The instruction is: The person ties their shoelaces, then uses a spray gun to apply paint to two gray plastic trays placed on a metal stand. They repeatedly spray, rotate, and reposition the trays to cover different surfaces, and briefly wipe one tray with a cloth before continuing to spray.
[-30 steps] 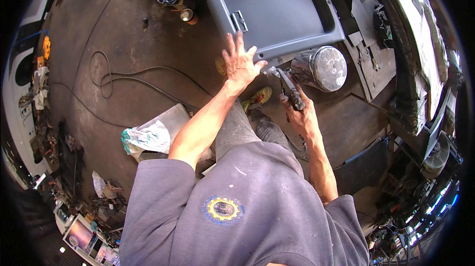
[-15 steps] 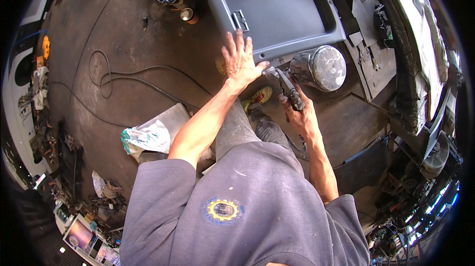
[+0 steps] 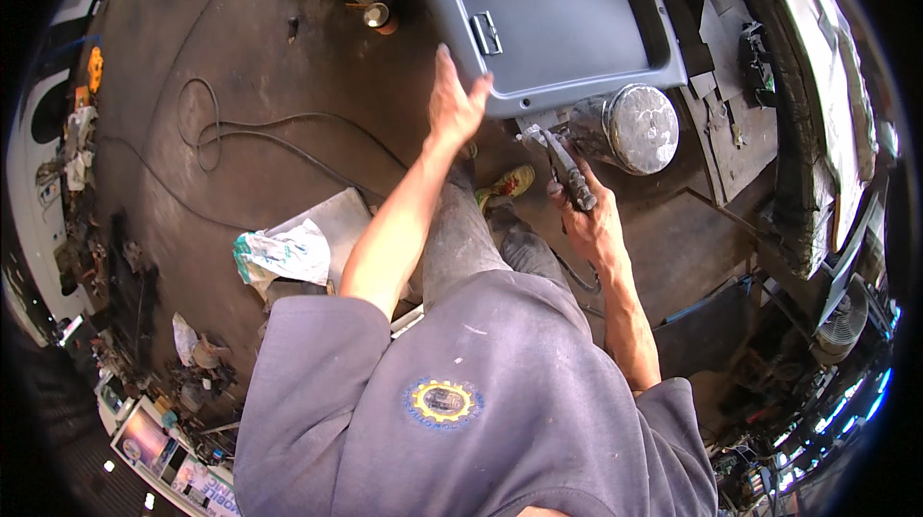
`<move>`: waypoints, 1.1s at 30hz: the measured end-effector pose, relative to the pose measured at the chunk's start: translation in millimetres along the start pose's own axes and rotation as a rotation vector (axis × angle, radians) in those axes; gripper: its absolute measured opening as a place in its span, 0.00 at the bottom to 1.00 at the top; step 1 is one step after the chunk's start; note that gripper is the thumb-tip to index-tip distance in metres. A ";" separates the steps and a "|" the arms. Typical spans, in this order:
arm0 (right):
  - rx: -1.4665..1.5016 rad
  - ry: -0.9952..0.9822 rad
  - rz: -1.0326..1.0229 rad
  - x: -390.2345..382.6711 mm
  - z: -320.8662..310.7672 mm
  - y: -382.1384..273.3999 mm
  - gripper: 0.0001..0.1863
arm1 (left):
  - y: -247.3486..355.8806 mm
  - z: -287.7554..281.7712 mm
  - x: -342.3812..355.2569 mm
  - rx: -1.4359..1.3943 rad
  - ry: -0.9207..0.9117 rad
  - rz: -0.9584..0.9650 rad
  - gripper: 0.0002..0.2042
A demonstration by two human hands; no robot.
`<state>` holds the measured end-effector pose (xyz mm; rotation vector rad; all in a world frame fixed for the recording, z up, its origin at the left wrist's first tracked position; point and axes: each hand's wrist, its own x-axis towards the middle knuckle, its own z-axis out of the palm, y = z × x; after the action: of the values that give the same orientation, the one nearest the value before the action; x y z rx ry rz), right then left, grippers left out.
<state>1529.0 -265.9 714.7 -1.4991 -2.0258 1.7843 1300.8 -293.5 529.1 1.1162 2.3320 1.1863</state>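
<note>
We're likely at a panel-handling step — left hand (image 3: 456, 113), thumb wide of fingers, by the grey panel (image 3: 558, 27) at one o'clock, right hand (image 3: 594, 221) wrapped round a gun-like tool (image 3: 569, 171) at two — next move probably needs steady aim.

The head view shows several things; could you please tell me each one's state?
Gray panel: recessed face showing
Tool: held
Right hand: closed around the tool
Left hand: open, beside the panel's edge
Can: stained
Dark hose: loosely looped
White bag: crumpled
</note>
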 end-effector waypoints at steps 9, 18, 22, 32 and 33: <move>-0.007 -0.018 0.033 -3.8 1.6 11.7 0.31 | 9.4 18.5 -18.9 -0.326 0.150 -0.255 0.41; 0.054 0.042 -0.044 -2.2 -4.7 18.1 0.35 | 28.4 14.0 -30.9 -0.299 0.121 -0.274 0.43; 0.034 0.078 -0.042 -0.7 -10.8 23.7 0.35 | 29.0 9.3 -21.6 -0.442 0.047 -0.529 0.32; 0.048 0.033 0.077 2.3 -21.1 14.2 0.31 | 41.9 29.9 36.2 0.471 0.013 -0.010 0.38; 0.047 0.030 0.074 1.3 -21.2 12.6 0.31 | 41.2 31.0 56.7 0.483 0.005 -0.036 0.39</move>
<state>1548.5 -251.2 711.2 -1.5981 -1.9246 1.8105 1301.9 -219.0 546.8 1.2033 2.7097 0.6207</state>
